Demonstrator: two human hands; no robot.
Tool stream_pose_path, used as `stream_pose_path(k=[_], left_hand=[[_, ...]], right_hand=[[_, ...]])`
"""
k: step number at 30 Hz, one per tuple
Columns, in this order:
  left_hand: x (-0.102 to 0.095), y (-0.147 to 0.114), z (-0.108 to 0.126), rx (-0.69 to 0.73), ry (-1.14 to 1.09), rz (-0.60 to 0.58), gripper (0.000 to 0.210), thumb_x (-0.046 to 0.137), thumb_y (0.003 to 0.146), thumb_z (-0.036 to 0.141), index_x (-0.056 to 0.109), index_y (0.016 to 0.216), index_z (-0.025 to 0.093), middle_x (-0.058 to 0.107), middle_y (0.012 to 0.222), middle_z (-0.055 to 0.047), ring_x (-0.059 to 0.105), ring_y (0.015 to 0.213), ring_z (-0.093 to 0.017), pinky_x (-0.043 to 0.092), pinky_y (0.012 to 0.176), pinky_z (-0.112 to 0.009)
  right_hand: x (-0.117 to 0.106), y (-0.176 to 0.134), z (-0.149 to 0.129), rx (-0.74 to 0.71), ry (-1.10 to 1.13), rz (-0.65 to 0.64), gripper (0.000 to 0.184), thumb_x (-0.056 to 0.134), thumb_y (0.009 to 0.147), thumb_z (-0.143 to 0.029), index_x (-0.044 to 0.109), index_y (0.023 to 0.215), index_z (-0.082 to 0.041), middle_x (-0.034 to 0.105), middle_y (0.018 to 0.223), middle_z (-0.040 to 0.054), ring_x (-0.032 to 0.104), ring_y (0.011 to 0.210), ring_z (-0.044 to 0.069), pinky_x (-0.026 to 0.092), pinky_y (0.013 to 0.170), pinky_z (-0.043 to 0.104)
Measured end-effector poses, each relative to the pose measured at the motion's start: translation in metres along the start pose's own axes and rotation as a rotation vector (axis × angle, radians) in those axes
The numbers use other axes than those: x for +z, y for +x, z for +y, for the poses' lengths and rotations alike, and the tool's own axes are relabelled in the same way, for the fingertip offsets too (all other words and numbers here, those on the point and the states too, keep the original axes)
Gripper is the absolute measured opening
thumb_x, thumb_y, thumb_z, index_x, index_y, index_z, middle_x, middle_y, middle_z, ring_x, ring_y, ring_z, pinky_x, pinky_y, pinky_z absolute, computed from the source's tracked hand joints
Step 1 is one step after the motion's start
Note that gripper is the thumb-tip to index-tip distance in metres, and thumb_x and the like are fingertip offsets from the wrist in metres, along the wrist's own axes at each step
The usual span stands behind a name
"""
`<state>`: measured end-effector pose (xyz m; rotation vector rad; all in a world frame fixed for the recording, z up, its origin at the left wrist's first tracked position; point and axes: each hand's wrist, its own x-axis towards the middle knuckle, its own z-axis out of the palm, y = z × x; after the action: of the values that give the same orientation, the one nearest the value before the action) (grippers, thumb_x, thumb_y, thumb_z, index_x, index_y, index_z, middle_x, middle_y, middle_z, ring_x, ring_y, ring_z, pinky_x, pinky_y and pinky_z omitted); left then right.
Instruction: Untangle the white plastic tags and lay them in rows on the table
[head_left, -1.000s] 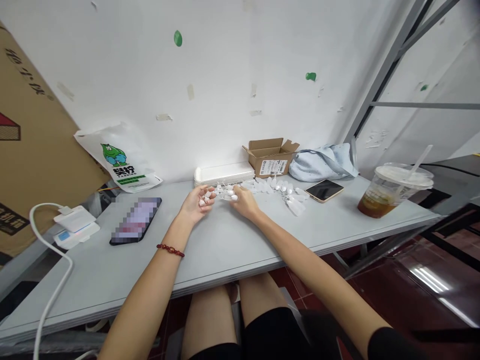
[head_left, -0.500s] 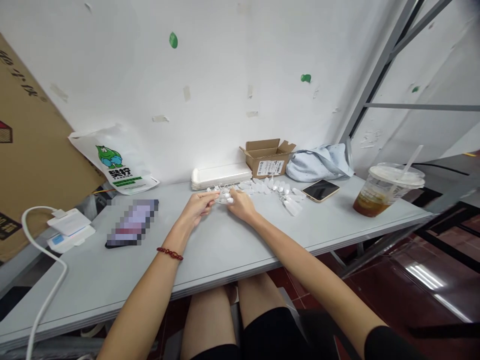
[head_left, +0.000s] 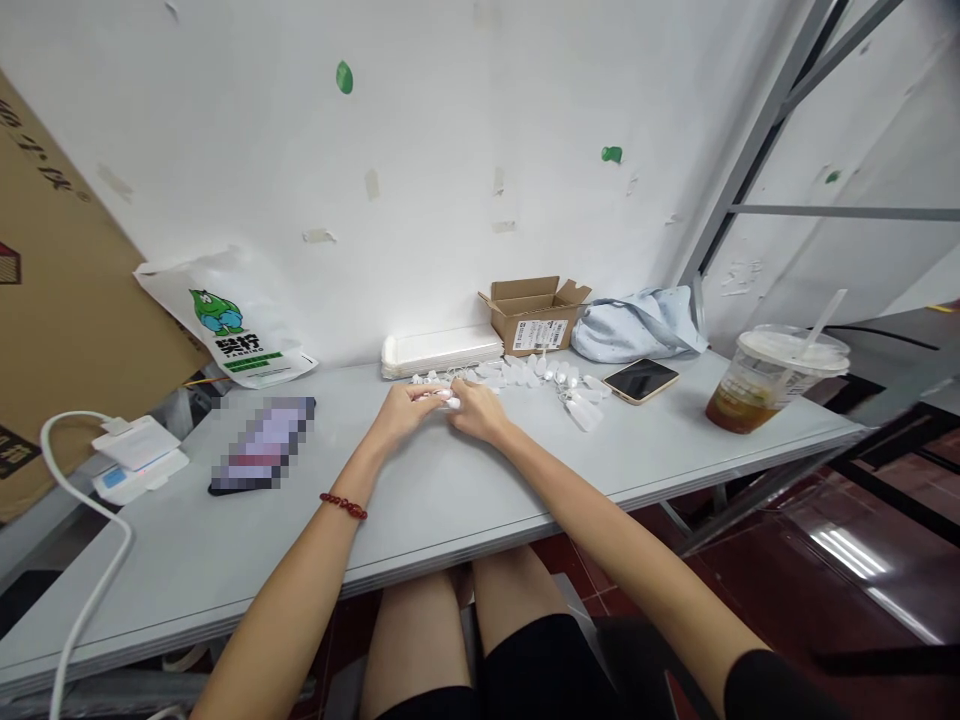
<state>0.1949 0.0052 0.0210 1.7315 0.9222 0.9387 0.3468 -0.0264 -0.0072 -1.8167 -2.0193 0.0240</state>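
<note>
Small white rounded pieces (head_left: 453, 402), too small to identify, are held between my two hands at the middle of the table. My left hand (head_left: 401, 416) pinches from the left, thumb and fingertips together. From the right, my right hand (head_left: 480, 412) closes its fingers around the same cluster, and its fingertips are partly hidden. Behind and to the right lies a row of similar white pieces with translucent tags (head_left: 529, 371). A separate pair of flat translucent tags (head_left: 581, 411) rests nearer to me.
A stack of white trays (head_left: 442, 350) and an open cardboard box (head_left: 534, 325) stand against the wall. To the right are a phone (head_left: 641, 380), a pale cloth bag (head_left: 637, 325) and a drink cup (head_left: 757, 390). At left lie another phone (head_left: 262, 445) and a white charger (head_left: 139, 450).
Both hands have drawn closer together around the white pieces. My right hand has shifted slightly left, and fewer of the held pieces show now.
</note>
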Motion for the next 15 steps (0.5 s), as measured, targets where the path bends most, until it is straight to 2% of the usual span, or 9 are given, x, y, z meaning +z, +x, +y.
stream_pose_path(k=[6, 15], left_hand=[[-0.0056, 0.0004, 0.0040, 0.012, 0.053, 0.040, 0.020, 0.073, 0.062, 0.031, 0.076, 0.072, 0.014, 0.060, 0.059, 0.000, 0.048, 0.059, -0.013, 0.033, 0.051, -0.024], [-0.0024, -0.0007, 0.0004, -0.108, 0.033, 0.046, 0.023, 0.071, 0.062, 0.034, 0.064, 0.055, 0.013, 0.035, 0.043, 0.006, 0.027, 0.045, -0.007, 0.019, 0.044, -0.023]], right_hand=[[-0.0029, 0.0008, 0.0023, -0.017, 0.006, -0.016, 0.026, 0.055, 0.077, -0.022, 0.055, 0.102, -0.018, 0.066, 0.097, 0.0093, 0.059, 0.079, 0.022, 0.034, 0.060, 0.027], [-0.0004, 0.0036, 0.0019, -0.055, -0.065, -0.068, 0.028, 0.053, 0.081, -0.021, 0.054, 0.109, -0.014, 0.063, 0.104, 0.0146, 0.060, 0.088, 0.024, 0.042, 0.071, 0.029]])
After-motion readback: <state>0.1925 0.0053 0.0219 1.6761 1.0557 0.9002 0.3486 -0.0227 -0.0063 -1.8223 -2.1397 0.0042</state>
